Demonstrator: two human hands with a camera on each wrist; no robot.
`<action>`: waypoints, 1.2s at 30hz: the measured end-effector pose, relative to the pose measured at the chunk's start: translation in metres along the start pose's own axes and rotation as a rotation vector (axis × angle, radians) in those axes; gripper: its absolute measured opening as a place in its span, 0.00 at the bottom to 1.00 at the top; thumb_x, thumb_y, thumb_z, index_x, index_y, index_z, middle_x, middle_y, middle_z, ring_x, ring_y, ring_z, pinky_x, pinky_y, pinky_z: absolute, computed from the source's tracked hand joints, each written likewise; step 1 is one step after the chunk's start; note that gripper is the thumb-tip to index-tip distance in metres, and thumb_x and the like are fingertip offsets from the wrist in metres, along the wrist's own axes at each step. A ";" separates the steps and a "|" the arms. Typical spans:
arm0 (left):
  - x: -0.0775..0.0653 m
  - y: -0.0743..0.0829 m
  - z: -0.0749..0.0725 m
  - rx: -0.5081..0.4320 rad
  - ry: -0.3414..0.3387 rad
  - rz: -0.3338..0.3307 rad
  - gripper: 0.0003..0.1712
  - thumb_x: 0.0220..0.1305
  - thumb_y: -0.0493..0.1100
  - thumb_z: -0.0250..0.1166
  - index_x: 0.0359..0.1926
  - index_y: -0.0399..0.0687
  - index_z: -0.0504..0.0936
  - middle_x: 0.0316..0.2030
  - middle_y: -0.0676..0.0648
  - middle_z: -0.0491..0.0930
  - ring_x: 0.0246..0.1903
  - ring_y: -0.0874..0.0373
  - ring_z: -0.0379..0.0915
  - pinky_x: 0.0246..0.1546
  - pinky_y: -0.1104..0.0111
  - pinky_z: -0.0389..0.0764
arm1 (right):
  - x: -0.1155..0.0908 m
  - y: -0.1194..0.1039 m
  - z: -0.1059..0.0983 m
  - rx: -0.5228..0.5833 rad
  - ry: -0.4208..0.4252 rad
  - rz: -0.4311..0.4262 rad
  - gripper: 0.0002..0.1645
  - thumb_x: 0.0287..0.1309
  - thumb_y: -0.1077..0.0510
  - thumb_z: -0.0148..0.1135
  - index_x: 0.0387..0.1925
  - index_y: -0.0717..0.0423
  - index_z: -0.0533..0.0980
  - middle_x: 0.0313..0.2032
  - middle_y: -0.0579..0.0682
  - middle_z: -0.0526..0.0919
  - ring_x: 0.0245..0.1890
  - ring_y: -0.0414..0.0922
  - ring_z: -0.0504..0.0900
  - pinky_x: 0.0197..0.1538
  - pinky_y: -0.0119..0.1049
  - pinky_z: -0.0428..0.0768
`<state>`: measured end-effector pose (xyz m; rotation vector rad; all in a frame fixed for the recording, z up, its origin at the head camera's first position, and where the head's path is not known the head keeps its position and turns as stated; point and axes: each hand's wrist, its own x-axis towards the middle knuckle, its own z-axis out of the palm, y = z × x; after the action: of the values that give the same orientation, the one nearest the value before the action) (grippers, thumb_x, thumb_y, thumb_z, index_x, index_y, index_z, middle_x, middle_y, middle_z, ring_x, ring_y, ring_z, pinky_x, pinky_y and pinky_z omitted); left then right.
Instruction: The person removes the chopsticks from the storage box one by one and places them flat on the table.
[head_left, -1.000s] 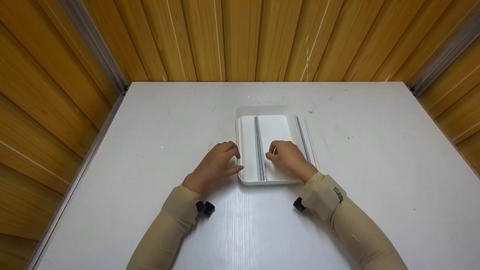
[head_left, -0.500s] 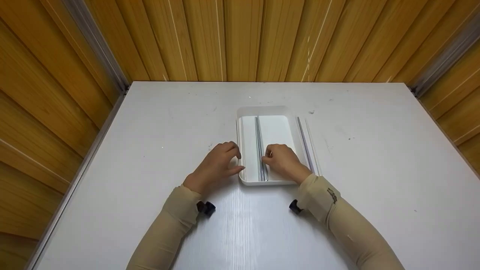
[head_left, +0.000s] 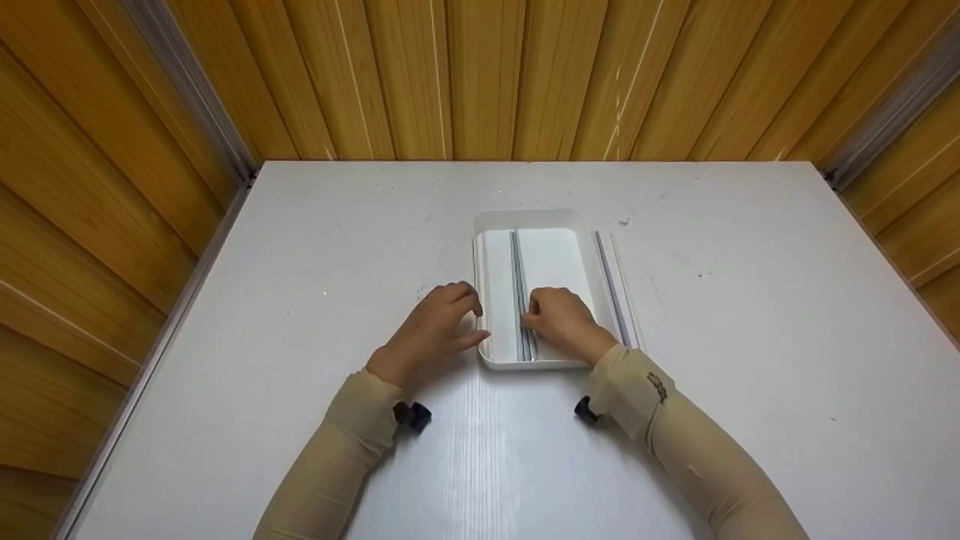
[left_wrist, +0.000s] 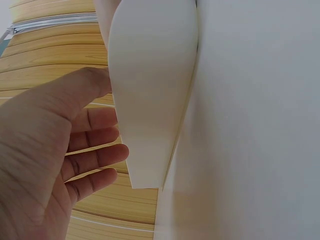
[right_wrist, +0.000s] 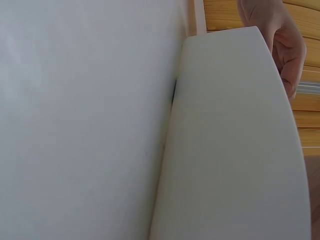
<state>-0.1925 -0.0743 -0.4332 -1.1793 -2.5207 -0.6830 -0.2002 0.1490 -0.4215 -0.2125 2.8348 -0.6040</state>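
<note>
A white rectangular tray (head_left: 532, 365) lies on the white table, with several long thin grey sticks (head_left: 517, 285) running lengthwise inside it. My right hand (head_left: 562, 319) reaches into the tray, its fingers curled and thumb and fingertips pinching at one of the sticks. The lower ends of the sticks spread slightly apart beside that hand. Along the tray's left wall my left hand (head_left: 435, 322) stays with loosely bent fingers, thumb and fingertips right at the rim. The left wrist view shows this left hand (left_wrist: 55, 135) beside the tray wall (left_wrist: 152, 95); the pinching fingertips are hidden in both wrist views.
A purplish grey strip (head_left: 615, 292) and a thin pale strip (head_left: 627, 292) lie beside the tray's right wall. Yellow wooden panels (head_left: 480, 82) close off the table at the back and sides. A small black device (head_left: 589, 411) sits at each cuff.
My right hand has moved slightly left inside the tray, up to the grey sticks, whose lower ends now lie a little further apart. The left hand has stayed in place.
</note>
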 end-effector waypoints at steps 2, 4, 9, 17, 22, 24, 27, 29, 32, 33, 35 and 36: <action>0.000 0.000 0.000 0.003 0.002 0.006 0.16 0.55 0.48 0.71 0.36 0.43 0.78 0.40 0.48 0.78 0.39 0.55 0.74 0.45 0.62 0.77 | 0.001 0.000 0.001 -0.002 0.000 0.008 0.11 0.56 0.53 0.60 0.25 0.56 0.74 0.25 0.49 0.78 0.27 0.44 0.71 0.32 0.36 0.71; 0.000 -0.001 0.000 0.009 0.004 0.010 0.16 0.55 0.48 0.71 0.36 0.43 0.78 0.40 0.48 0.78 0.39 0.55 0.74 0.45 0.63 0.77 | 0.001 0.000 0.001 -0.005 -0.004 0.022 0.11 0.57 0.53 0.60 0.26 0.56 0.74 0.27 0.50 0.79 0.27 0.44 0.72 0.33 0.37 0.72; 0.000 0.000 0.001 0.015 0.003 0.007 0.16 0.55 0.48 0.71 0.36 0.42 0.78 0.40 0.48 0.78 0.39 0.54 0.74 0.45 0.63 0.77 | 0.002 -0.001 0.002 -0.039 -0.015 0.040 0.13 0.57 0.51 0.61 0.29 0.59 0.77 0.31 0.54 0.84 0.28 0.45 0.74 0.35 0.41 0.76; -0.002 0.000 0.003 -0.012 0.028 0.017 0.15 0.55 0.46 0.71 0.36 0.42 0.78 0.39 0.48 0.77 0.38 0.54 0.74 0.45 0.63 0.77 | 0.004 -0.002 0.003 -0.105 -0.026 0.051 0.15 0.58 0.51 0.60 0.30 0.61 0.79 0.33 0.55 0.85 0.27 0.44 0.74 0.35 0.41 0.79; -0.002 -0.001 0.002 -0.003 0.028 0.019 0.15 0.56 0.47 0.71 0.36 0.42 0.78 0.39 0.48 0.77 0.38 0.54 0.74 0.44 0.63 0.77 | 0.004 -0.002 0.004 -0.104 -0.009 0.051 0.15 0.58 0.51 0.60 0.26 0.60 0.78 0.29 0.54 0.84 0.24 0.44 0.71 0.30 0.40 0.75; -0.002 -0.001 0.002 -0.003 0.024 0.015 0.15 0.56 0.47 0.71 0.36 0.42 0.78 0.39 0.48 0.77 0.38 0.54 0.74 0.44 0.63 0.77 | 0.004 -0.002 0.005 -0.101 0.000 0.051 0.15 0.57 0.51 0.60 0.24 0.60 0.77 0.28 0.54 0.83 0.24 0.45 0.71 0.29 0.40 0.74; -0.002 -0.002 0.002 -0.002 0.020 0.013 0.15 0.56 0.47 0.71 0.36 0.42 0.78 0.39 0.47 0.77 0.38 0.54 0.74 0.44 0.63 0.77 | 0.004 -0.002 0.005 -0.104 0.013 0.048 0.15 0.56 0.51 0.60 0.23 0.59 0.77 0.27 0.54 0.83 0.24 0.45 0.71 0.29 0.40 0.74; -0.002 -0.002 0.002 0.004 0.019 0.012 0.15 0.55 0.47 0.71 0.36 0.42 0.78 0.39 0.48 0.77 0.38 0.54 0.74 0.44 0.63 0.77 | 0.004 -0.002 0.005 -0.101 0.012 0.046 0.15 0.56 0.51 0.61 0.22 0.59 0.77 0.26 0.54 0.82 0.23 0.45 0.70 0.28 0.40 0.73; -0.001 -0.001 0.003 0.014 0.018 0.014 0.15 0.55 0.48 0.71 0.36 0.42 0.78 0.39 0.48 0.78 0.38 0.54 0.74 0.44 0.63 0.77 | 0.003 -0.001 0.005 -0.089 0.014 0.042 0.16 0.56 0.51 0.61 0.22 0.59 0.76 0.25 0.53 0.81 0.23 0.45 0.70 0.27 0.38 0.72; -0.001 -0.001 0.003 0.017 0.019 0.015 0.16 0.55 0.48 0.71 0.36 0.42 0.78 0.39 0.48 0.78 0.38 0.54 0.74 0.44 0.63 0.77 | 0.003 -0.001 0.005 -0.084 0.015 0.041 0.16 0.56 0.51 0.61 0.21 0.59 0.76 0.25 0.52 0.81 0.23 0.45 0.70 0.27 0.38 0.72; -0.001 -0.001 0.003 0.022 0.025 0.021 0.16 0.55 0.48 0.71 0.36 0.42 0.78 0.39 0.48 0.78 0.38 0.54 0.74 0.44 0.63 0.77 | 0.003 0.000 0.004 -0.073 0.017 0.041 0.16 0.56 0.51 0.61 0.21 0.59 0.76 0.24 0.51 0.80 0.23 0.44 0.70 0.27 0.37 0.71; -0.001 -0.001 0.002 0.022 0.029 0.024 0.16 0.55 0.48 0.71 0.35 0.42 0.78 0.39 0.48 0.78 0.38 0.54 0.74 0.43 0.63 0.77 | 0.003 0.000 0.004 -0.068 0.017 0.040 0.16 0.57 0.52 0.61 0.21 0.59 0.76 0.24 0.51 0.79 0.23 0.44 0.69 0.27 0.37 0.71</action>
<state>-0.1928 -0.0747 -0.4362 -1.1824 -2.4800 -0.6601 -0.2020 0.1469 -0.4255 -0.1630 2.8717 -0.5034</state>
